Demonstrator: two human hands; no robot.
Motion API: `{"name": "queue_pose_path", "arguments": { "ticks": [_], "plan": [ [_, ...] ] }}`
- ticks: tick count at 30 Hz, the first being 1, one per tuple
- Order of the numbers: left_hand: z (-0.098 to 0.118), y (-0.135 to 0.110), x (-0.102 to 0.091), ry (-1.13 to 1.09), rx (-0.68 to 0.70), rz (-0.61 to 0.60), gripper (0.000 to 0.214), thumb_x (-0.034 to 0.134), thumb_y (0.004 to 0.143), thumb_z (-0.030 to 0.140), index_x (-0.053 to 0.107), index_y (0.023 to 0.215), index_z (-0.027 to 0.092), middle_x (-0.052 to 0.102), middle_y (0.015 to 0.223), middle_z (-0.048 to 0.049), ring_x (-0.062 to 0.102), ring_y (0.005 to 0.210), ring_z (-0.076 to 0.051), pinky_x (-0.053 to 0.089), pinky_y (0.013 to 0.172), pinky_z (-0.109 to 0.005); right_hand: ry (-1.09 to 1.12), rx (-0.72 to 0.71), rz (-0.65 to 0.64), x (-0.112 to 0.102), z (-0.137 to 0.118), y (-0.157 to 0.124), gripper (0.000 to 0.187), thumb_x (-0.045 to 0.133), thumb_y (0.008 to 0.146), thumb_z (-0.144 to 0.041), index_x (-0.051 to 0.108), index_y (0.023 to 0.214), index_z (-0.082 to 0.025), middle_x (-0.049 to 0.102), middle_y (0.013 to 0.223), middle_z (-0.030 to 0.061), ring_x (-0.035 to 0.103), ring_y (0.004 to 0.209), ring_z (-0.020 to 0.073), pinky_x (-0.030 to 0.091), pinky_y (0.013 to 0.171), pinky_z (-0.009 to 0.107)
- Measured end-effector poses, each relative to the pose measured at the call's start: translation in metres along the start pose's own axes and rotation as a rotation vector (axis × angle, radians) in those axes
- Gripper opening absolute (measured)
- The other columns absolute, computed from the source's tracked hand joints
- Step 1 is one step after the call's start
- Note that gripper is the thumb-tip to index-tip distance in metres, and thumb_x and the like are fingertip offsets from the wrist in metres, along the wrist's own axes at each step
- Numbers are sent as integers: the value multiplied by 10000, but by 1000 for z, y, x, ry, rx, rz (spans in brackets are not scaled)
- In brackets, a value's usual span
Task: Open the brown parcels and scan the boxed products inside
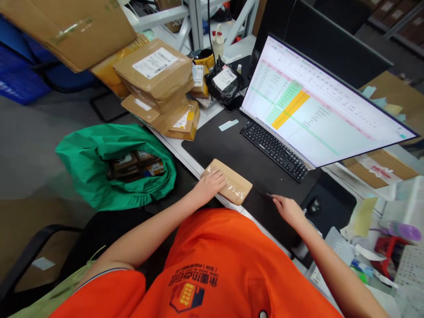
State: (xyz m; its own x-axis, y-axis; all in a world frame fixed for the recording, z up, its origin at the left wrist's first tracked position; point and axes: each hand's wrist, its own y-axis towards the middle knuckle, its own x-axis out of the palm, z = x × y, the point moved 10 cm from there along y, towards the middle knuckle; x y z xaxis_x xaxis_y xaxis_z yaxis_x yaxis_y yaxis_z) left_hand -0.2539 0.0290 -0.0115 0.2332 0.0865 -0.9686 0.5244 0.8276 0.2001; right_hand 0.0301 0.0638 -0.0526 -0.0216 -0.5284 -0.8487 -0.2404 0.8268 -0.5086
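A small flat brown parcel (239, 182) with a strip of shiny clear tape lies on the black desk mat, close to the front edge of the desk. Across its left part rests my left hand (211, 183), fingers laid out flat on top; the thumb is hard to see. To the right of the parcel, my right hand (287, 210) is closed on the handle of a thin dark knife-like tool (267, 194). The tool points toward the parcel but is apart from it, and its tip is blurred against the mat.
Taped parcels (155, 84) are stacked at the desk's left end, beside a black-wrapped package (225, 81). Below them stands a green sack (82, 163) holding small boxes. A keyboard (274, 150), monitor (324, 106) and mouse (313, 205) occupy the far and right sides.
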Motion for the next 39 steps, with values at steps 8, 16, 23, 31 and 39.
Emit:
{"name": "queue_pose_path", "arguments": {
  "ticks": [8,16,23,31,39],
  "plan": [
    [8,11,7,-11,127,-40,199,461,1001,119,651,1056,139,689,1025,-91,616,1047,-218,470,1022,-389,441,-273,519,-21,-68,38,453,409,1000,-301,573,1403,-173,546,1457,151,495,1371,227,403,1156,450],
    [15,9,7,63,221,-41,234,503,967,117,640,788,179,654,727,-28,607,713,-169,443,683,-327,53,-558,279,-11,-172,35,500,431,998,-285,514,1457,-104,481,1521,149,393,1453,310,381,1170,487],
    [22,-65,2,-17,167,360,227,524,981,194,661,1158,233,723,1168,-77,671,1031,-193,554,869,-336,-155,-518,232,-5,-180,46,665,527,971,-365,388,1489,28,545,1400,293,568,1274,315,448,1112,453],
    [1,-61,28,-290,2,182,659,491,956,611,546,1420,146,571,1426,-206,506,1337,-317,226,1220,-617,8,-460,125,-26,-161,71,443,328,1029,-240,492,1413,-90,713,1136,167,701,1004,224,520,936,339],
    [3,-54,21,-253,-103,147,380,535,959,398,693,1219,171,716,1154,-117,631,1112,-253,339,1201,-551,251,-377,125,-40,-134,100,474,202,1023,-213,645,1145,-96,747,1013,91,701,880,152,546,788,253]
  ]
}}
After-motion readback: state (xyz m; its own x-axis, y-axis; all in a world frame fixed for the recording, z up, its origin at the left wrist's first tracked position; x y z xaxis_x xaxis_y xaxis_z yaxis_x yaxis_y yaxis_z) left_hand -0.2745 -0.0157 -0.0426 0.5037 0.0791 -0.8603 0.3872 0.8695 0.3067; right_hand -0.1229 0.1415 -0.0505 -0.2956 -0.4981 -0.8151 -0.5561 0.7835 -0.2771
